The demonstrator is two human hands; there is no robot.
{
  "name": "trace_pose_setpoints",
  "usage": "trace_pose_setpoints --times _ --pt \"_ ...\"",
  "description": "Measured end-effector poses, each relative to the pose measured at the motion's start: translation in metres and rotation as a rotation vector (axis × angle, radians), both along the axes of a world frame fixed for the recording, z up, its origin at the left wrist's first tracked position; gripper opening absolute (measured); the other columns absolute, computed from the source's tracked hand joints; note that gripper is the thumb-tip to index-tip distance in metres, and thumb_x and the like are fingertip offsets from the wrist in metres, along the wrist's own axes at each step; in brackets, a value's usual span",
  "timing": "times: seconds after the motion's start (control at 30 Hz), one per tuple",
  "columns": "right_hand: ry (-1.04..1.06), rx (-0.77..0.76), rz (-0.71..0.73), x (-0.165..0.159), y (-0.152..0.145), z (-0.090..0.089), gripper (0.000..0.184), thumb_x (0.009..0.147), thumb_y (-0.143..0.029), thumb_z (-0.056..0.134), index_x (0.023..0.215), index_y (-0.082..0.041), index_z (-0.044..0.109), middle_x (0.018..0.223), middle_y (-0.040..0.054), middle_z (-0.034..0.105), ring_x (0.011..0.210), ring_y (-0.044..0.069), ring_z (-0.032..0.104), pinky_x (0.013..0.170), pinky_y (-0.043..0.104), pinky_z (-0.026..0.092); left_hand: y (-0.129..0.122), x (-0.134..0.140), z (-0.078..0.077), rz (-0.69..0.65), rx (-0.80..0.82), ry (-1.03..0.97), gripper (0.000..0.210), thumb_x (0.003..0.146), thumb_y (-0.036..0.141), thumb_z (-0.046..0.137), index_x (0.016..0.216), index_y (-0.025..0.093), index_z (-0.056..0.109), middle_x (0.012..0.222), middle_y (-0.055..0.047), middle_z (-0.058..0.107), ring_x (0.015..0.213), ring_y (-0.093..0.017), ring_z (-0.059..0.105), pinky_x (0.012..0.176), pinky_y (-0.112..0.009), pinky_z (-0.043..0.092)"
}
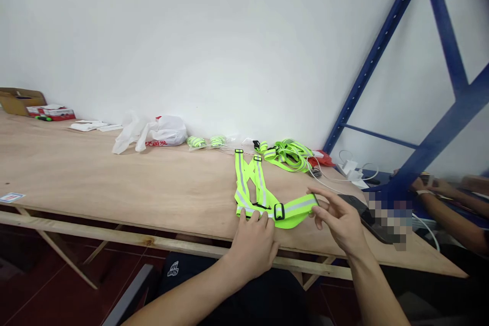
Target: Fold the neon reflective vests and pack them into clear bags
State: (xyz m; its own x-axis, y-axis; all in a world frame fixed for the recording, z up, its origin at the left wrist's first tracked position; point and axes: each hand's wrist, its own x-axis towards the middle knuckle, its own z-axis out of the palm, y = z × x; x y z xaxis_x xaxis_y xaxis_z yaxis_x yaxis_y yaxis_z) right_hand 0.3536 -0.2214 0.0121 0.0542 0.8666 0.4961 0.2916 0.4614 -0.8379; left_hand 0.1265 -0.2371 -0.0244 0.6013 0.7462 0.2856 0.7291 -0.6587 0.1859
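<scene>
A neon-yellow reflective vest (262,183) made of elastic straps with grey stripes and black buckles lies on the wooden table in front of me. The fingers of my left hand (254,239) are curled over its lower band, pressing it near the table's front edge. To the right, my right hand (342,221) pinches the looped end of the side strap (298,207), where a dark edge shows at the fingertips. That strap is drawn out sideways, and a black slider buckle (279,211) sits on it between the hands.
More reflective straps (292,155) are heaped at the back, beside white cables and a red cloth (324,158). A dark phone (369,216) lies right of my right hand. White plastic bags (168,131) and boxes (51,112) stand along the wall. Blue shelving (420,158) and another person's arms (451,214) are at right.
</scene>
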Motion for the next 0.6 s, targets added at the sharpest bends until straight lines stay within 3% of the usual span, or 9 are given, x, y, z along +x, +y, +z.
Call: trace_pose_setpoints --times 0.1,0.23,0.43,0.53,0.6 --pt "0.018 -0.013 0.162 -0.039 0.018 0.02 0.048 0.075 -0.046 0.08 0.115 -0.021 0.068 0.117 0.0118 0.066 0.061 0.013 0.06 0.047 0.029 0.053 0.0 -0.003 0.003 -0.008 -0.004 0.005 0.039 0.095 0.039 0.052 0.123 0.012 0.059 0.127 -0.02 0.062 0.118 -0.037 0.053 0.107 -0.065 0.033" --pt "-0.075 -0.174 0.395 -0.095 0.041 0.03 0.05 0.073 -0.041 0.08 0.117 -0.021 0.068 0.094 0.0053 0.067 0.061 0.014 0.06 0.055 0.029 0.055 0.001 -0.006 0.005 -0.024 0.012 0.026 0.042 0.093 0.04 0.056 0.122 0.011 0.06 0.122 -0.021 0.064 0.119 -0.038 0.052 0.107 -0.062 0.034" --pt "-0.222 -0.258 0.485 -0.144 0.069 -0.008 0.039 0.071 -0.034 0.081 0.106 -0.019 0.073 0.063 -0.0059 0.05 0.054 0.009 0.046 0.047 0.021 0.037 -0.001 -0.003 -0.005 -0.049 0.015 0.087 0.057 0.091 0.037 0.057 0.136 0.002 0.053 0.133 -0.027 0.059 0.129 -0.042 0.048 0.111 -0.057 0.033" --pt "-0.226 -0.344 0.519 -0.15 0.078 -0.022 0.046 0.069 -0.037 0.082 0.109 -0.017 0.071 0.058 -0.0087 0.045 0.05 0.007 0.039 0.043 0.02 0.03 -0.005 -0.006 -0.006 -0.076 0.004 0.058 0.059 0.091 0.037 0.058 0.139 0.002 0.052 0.139 -0.027 0.055 0.13 -0.042 0.048 0.107 -0.052 0.038" --pt "-0.233 -0.399 0.54 -0.151 0.082 -0.024 0.051 0.069 -0.037 0.082 0.113 -0.016 0.07 0.055 -0.0101 0.043 0.048 0.007 0.038 0.043 0.02 0.03 -0.007 -0.015 -0.001 -0.127 -0.032 -0.002 0.051 0.091 0.037 0.059 0.132 0.007 0.06 0.136 -0.023 0.059 0.127 -0.04 0.052 0.102 -0.048 0.043"
